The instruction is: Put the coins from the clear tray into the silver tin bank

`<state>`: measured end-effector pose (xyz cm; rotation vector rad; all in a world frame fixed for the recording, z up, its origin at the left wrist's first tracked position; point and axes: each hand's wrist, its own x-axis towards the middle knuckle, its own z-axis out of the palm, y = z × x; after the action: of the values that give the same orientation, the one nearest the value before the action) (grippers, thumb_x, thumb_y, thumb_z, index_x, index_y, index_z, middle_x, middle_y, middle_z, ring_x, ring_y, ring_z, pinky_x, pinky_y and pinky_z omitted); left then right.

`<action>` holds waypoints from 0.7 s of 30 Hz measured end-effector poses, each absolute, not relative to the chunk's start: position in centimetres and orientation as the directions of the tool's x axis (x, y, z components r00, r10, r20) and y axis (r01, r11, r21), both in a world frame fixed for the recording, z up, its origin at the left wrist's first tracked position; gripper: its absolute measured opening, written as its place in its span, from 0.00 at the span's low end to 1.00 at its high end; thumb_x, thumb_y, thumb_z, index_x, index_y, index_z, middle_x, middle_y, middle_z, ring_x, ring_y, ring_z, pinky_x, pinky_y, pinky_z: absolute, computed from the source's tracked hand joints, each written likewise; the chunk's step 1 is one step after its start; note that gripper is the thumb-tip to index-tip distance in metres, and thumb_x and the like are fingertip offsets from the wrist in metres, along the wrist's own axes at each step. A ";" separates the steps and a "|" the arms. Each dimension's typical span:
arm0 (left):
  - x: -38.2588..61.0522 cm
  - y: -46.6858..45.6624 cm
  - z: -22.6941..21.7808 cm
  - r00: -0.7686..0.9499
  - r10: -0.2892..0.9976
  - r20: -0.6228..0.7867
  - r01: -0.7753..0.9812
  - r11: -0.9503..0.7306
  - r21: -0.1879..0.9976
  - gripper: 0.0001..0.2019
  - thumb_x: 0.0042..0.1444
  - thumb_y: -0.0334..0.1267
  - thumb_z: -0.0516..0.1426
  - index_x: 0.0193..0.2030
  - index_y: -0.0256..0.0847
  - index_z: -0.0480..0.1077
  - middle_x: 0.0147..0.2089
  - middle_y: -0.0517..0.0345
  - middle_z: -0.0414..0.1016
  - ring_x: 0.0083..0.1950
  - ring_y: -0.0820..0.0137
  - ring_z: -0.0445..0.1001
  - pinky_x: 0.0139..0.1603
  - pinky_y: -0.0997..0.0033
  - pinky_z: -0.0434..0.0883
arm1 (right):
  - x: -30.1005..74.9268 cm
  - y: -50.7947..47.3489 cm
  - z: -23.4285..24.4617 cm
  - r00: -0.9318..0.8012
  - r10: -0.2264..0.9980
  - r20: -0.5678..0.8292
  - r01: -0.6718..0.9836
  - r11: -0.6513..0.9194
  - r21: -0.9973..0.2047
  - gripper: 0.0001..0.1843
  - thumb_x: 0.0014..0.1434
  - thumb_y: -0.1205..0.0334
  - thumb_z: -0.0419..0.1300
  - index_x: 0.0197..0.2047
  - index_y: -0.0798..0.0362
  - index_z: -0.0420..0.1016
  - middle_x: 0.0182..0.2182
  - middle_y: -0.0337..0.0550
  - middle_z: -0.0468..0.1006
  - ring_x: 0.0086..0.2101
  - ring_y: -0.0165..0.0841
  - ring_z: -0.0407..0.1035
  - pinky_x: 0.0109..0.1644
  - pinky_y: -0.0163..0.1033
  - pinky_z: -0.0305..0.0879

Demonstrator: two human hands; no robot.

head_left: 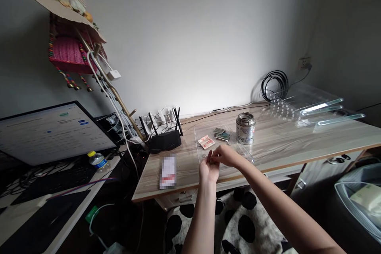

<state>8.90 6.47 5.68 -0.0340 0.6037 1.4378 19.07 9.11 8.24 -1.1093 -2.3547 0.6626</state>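
My left hand [208, 170] is palm up and cupped over the front of a clear plastic tray [196, 137], its fingers curled. Above that palm, my right hand [224, 155] has its fingertips pinched together, touching the left fingers. Whatever small thing lies between them is too small to make out. Behind the hands, a reddish banknote [206, 142] lies on the tray near several folded greenish banknotes [222, 136]. A small round coin [204, 155] appears beside my left fingers. To the right stands an open, patterned metal tin [245, 129].
A phone with a blurred screen [168, 171] lies left of my hands, before a black router [165, 141]. Clear acrylic panels [312, 107] and a coiled black cable [275, 85] occupy the right back. A monitor [53, 133] and a yellow-capped bottle [99, 161] stand left.
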 end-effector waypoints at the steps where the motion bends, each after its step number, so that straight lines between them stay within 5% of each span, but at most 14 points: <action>1: 9.3 6.6 5.6 0.013 0.915 -0.404 -0.935 0.155 0.320 0.12 0.52 0.25 0.43 0.28 0.30 0.66 0.28 0.48 0.69 0.29 0.72 0.72 0.28 0.74 0.72 | 19.2 8.8 8.5 -0.551 0.804 0.224 0.598 0.568 -0.565 0.11 0.48 0.59 0.55 0.25 0.54 0.77 0.21 0.41 0.73 0.22 0.25 0.62 0.24 0.29 0.53; 6: 10.4 6.8 5.5 0.058 0.901 -0.431 -0.943 0.191 0.272 0.11 0.50 0.21 0.43 0.30 0.28 0.65 0.31 0.45 0.70 0.36 0.68 0.73 0.33 0.72 0.74 | 24.4 11.2 10.7 -0.314 0.848 0.427 0.650 0.520 -0.555 0.16 0.52 0.55 0.51 0.32 0.54 0.76 0.29 0.44 0.74 0.27 0.29 0.65 0.30 0.32 0.58; 10: 10.7 6.6 5.7 0.035 0.902 -0.430 -0.953 0.159 0.257 0.11 0.49 0.18 0.44 0.31 0.26 0.65 0.33 0.44 0.70 0.40 0.66 0.72 0.35 0.74 0.74 | 32.0 16.9 13.1 0.149 0.865 0.479 0.845 0.141 -0.516 0.15 0.49 0.53 0.54 0.35 0.52 0.75 0.30 0.48 0.75 0.31 0.37 0.66 0.31 0.38 0.59; 15: 11.4 6.3 5.5 -0.003 0.909 -0.417 -0.949 0.129 0.287 0.09 0.50 0.19 0.46 0.31 0.27 0.66 0.32 0.46 0.72 0.39 0.68 0.73 0.32 0.81 0.73 | 35.8 21.8 13.6 0.110 0.960 0.256 0.892 0.018 -0.452 0.14 0.44 0.53 0.59 0.31 0.53 0.76 0.29 0.49 0.75 0.30 0.35 0.66 0.30 0.37 0.58; 21: 12.5 5.9 5.2 -0.031 0.915 -0.403 -0.935 0.117 0.336 0.06 0.49 0.20 0.50 0.29 0.27 0.67 0.33 0.45 0.73 0.38 0.69 0.73 0.34 0.81 0.72 | 34.0 20.9 14.0 0.099 0.954 0.284 0.922 0.020 -0.386 0.16 0.44 0.50 0.56 0.32 0.51 0.76 0.29 0.45 0.75 0.31 0.35 0.66 0.30 0.35 0.57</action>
<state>12.55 5.92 5.22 -0.0407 0.6073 1.4820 34.01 20.87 13.97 -1.9089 -1.8301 0.0876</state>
